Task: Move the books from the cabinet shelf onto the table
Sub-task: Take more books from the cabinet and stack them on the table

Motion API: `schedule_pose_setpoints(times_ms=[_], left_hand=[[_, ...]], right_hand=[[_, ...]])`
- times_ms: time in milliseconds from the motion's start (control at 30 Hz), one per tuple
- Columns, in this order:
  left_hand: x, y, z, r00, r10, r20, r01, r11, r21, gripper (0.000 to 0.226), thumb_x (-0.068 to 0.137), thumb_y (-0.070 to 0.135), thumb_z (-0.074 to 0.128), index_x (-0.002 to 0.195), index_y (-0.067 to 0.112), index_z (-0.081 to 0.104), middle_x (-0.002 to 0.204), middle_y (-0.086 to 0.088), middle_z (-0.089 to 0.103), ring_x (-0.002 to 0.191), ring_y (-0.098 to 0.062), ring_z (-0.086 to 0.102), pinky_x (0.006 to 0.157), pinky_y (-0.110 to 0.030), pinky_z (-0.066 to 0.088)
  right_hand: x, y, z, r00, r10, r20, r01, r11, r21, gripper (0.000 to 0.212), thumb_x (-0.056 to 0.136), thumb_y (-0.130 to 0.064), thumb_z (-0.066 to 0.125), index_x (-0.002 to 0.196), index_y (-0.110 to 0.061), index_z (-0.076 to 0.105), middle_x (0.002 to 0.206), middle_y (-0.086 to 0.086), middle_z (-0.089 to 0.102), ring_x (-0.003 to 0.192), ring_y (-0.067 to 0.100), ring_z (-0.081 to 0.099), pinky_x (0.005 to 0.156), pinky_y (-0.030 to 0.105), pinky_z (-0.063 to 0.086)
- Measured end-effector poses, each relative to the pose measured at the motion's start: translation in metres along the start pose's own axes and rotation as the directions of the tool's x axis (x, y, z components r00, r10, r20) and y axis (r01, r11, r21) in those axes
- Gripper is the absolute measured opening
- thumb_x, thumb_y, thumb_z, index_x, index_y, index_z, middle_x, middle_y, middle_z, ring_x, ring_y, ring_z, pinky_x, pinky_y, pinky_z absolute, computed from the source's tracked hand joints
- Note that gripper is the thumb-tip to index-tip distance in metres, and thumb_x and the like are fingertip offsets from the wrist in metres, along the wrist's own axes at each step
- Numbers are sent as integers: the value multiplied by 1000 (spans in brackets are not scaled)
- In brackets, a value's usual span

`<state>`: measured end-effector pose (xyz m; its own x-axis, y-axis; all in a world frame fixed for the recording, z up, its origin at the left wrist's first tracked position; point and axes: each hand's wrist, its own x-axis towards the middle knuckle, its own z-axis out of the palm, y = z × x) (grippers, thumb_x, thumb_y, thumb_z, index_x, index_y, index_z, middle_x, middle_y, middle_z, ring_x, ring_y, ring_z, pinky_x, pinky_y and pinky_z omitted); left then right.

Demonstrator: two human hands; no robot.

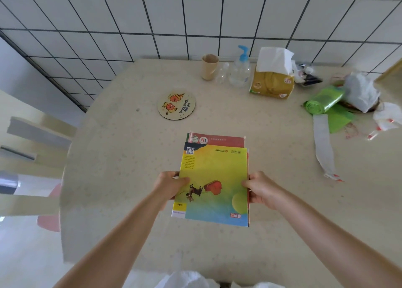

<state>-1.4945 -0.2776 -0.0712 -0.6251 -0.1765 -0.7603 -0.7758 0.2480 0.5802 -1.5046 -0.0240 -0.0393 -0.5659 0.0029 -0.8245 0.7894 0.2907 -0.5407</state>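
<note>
Both hands grip a small stack of books (214, 179) over the middle of the bench (121, 148): the left hand (168, 184) pinches the left edge, thumb on the yellow-green cover, and the right hand (260, 188) clasps the right edge. A red-covered book (217, 139) shows beneath. Beyond lie a round coaster (176, 105), a tissue pack (272, 82) and a pump bottle (240, 69).

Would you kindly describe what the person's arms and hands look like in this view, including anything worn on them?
Both arms are bare along all of their visible length: no sleeves show. The left hand and the right hand carry no gloves, and no rings, watch or bracelets are visible. No markings can be seen on either arm. At the bottom edge, a bit of white clothing shows below the arms.
</note>
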Motion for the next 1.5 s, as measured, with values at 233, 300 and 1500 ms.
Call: schedule_pose_setpoints(times_ms=[233,300,1500], left_hand=[[-8,-3,-3,995,29,-100,-24,999,46,59,72,45,68,124,19,61,106,-4,72,97,-24,69,89,-46,56],[-13,-4,-5,991,37,-132,-35,999,21,69,74,53,64,135,24,51,115,-3,68,103,-25,65,94,-47,52],[-254,-158,158,286,415,864,-952,23,304,14,89,21,62,102,23,69,82,8,73,80,-13,68,78,-32,54]], right_hand=[[-12,15,14,993,-90,-76,84,993,-87,15,93,-9,47,95,-22,54,99,8,67,90,26,67,77,45,60],[-20,21,17,977,-181,-109,163,974,-155,29,88,-11,47,113,-26,50,106,5,65,97,25,66,82,47,58],[-292,385,117,431,-191,-882,158,978,-134,25,91,-8,57,115,-10,64,109,4,72,104,25,66,92,36,50]])
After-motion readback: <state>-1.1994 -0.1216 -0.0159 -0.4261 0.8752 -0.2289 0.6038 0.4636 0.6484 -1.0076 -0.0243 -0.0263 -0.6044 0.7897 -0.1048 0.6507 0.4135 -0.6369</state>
